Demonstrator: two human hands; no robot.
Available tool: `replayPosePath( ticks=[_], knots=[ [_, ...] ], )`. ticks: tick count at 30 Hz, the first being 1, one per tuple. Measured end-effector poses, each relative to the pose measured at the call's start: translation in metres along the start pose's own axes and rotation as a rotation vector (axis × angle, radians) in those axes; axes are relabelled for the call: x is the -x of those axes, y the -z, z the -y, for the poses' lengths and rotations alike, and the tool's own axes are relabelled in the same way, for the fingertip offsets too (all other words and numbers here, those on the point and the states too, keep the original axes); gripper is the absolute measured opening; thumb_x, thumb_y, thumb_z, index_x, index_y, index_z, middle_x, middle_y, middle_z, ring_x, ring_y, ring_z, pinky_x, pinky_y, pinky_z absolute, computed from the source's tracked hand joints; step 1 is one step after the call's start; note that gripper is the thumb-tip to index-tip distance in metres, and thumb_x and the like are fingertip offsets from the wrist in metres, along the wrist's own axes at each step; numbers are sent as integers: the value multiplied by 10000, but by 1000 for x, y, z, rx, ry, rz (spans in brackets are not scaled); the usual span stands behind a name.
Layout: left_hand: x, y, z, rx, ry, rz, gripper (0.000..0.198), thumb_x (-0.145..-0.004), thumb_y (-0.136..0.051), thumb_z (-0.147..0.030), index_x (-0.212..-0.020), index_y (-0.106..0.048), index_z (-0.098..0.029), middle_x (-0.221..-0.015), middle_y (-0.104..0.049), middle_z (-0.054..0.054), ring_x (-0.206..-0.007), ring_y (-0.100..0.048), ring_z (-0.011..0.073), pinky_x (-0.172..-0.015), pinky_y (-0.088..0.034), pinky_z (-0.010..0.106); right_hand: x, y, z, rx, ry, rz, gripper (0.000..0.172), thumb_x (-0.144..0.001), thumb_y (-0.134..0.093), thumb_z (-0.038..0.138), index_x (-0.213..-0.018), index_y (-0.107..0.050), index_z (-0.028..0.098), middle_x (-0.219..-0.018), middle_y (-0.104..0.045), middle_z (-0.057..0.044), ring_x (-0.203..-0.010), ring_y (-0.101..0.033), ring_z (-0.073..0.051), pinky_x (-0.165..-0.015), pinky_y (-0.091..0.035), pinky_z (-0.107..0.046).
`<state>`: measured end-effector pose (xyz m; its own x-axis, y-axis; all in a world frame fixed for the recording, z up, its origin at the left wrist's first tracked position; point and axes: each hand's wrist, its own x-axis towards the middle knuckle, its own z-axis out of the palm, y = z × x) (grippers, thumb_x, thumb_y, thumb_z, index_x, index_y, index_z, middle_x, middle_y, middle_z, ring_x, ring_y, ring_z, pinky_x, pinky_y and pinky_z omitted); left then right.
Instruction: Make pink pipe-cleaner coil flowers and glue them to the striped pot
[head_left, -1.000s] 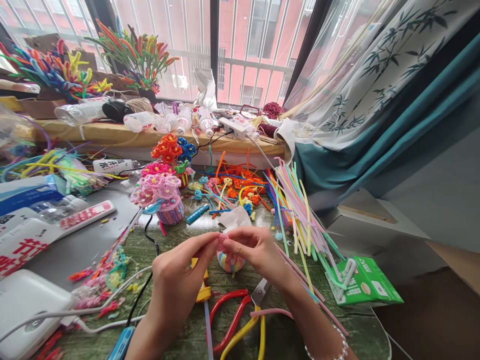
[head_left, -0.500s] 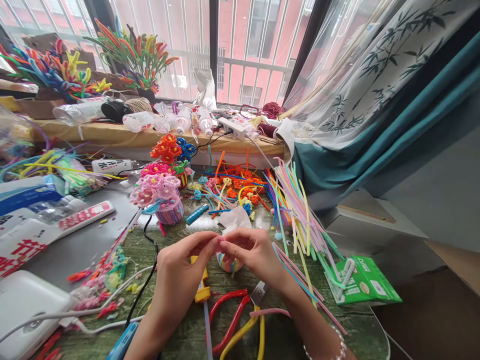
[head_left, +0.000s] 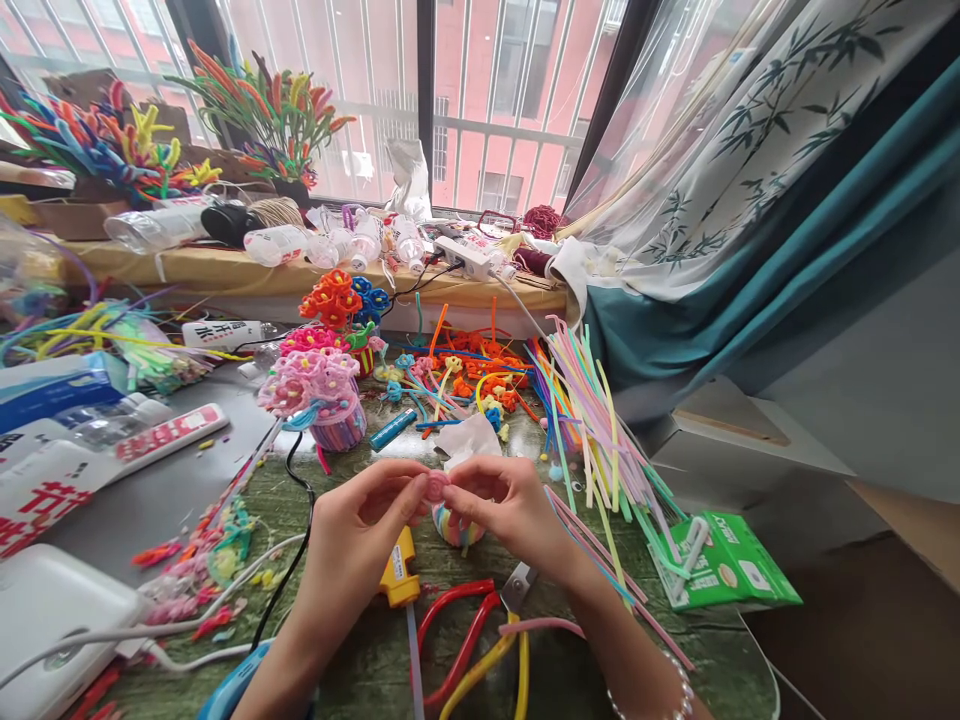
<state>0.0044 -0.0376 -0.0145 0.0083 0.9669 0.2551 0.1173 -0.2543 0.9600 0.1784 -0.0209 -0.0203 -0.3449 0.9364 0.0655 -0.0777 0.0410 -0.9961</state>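
Observation:
Between the fingertips of both hands is a small pink coil of pipe cleaner (head_left: pixel 436 487), its round face turned up to me. My left hand (head_left: pixel 367 520) pinches it from the left, and my right hand (head_left: pixel 506 505) grips its right edge. Just below the fingers stands a small pastel striped pot (head_left: pixel 457 527), partly covered by my right hand. A yellow glue gun (head_left: pixel 400 570) lies beside my left hand, with a glue stick out of its end. Red-handled pliers (head_left: pixel 469 635) and a yellow-handled cutting tool (head_left: pixel 517 600) lie below the hands.
Pastel pipe cleaners (head_left: pixel 592 410) are heaped at right beside a green box (head_left: pixel 731 565). A pink flower pot (head_left: pixel 337 425) and a teal battery-like cylinder (head_left: pixel 393 430) stand and lie beyond my hands. A black cable (head_left: pixel 307 480) and a white power bank (head_left: pixel 67 630) are at left.
The pink coil has turned so its flat spiral face shows between the fingers. My left hand has shifted slightly left, showing more of the glue gun.

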Motion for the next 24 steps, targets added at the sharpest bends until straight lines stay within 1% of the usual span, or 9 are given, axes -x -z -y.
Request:
replayPosePath(
  ticks=[4,6,9,13,16,18,21,24],
  knots=[
    [-1,1,-3,72,64,37,103,-832,-724,-282,-820,-757,-185,-697,-770,7,-613,-719,131,-536,-557,159,1,0,1,-23,8,10,295,-798,-786,428,-831,-720,143,-660,-682,-15,-557,-643,-137,-553,-512,-249],
    [0,1,-3,71,69,46,93,-840,-720,-274,-884,-748,-196,-703,-775,-1,-612,-715,122,-552,-555,151,1,0,2,-8,11,1,266,-807,-779,398,-832,-718,140,-668,-685,-17,-562,-644,-135,-553,-511,-244],
    [1,2,1,33,18,53,144,-856,-713,-270,-992,-739,-233,-683,-767,-28,-602,-706,108,-565,-546,134,1,0,1,-8,12,6,234,-823,-761,366,-833,-711,138,-675,-680,-14,-557,-648,-130,-528,-502,-228],
    [4,2,6,-39,-24,38,100,-862,-709,-283,-929,-766,-236,-733,-769,-22,-627,-720,116,-589,-559,140,1,1,0,-63,22,0,232,-828,-752,369,-860,-706,143,-680,-678,-3,-534,-649,-120,-483,-495,-201],
    [6,2,3,-80,-45,49,80,-855,-712,-263,-900,-764,-223,-757,-773,-17,-653,-732,132,-616,-575,158,0,2,-2,-83,26,-34,230,-827,-751,370,-867,-713,147,-670,-694,-5,-532,-663,-122,-494,-523,-202],
    [8,1,1,-136,-87,44,58,-854,-712,-245,-873,-761,-221,-736,-765,-28,-651,-733,127,-618,-569,148,0,2,-3,-89,27,-58,220,-822,-754,362,-853,-716,148,-656,-704,-9,-532,-669,-125,-497,-534,-202],
    [8,0,-1,-226,-154,36,49,-861,-709,-236,-860,-756,-224,-734,-766,-44,-646,-734,117,-631,-567,137,0,2,-3,-70,49,-96,202,-810,-758,350,-827,-719,152,-676,-725,-20,-541,-672,-128,-500,-545,-206],
    [6,1,0,-308,-210,36,56,-877,-702,-248,-878,-750,-221,-793,-783,-41,-690,-743,115,-671,-567,139,1,2,-2,-18,55,-111,199,-814,-747,351,-827,-722,154,-711,-739,-34,-560,-683,-140,-516,-555,-221]
  ],
)
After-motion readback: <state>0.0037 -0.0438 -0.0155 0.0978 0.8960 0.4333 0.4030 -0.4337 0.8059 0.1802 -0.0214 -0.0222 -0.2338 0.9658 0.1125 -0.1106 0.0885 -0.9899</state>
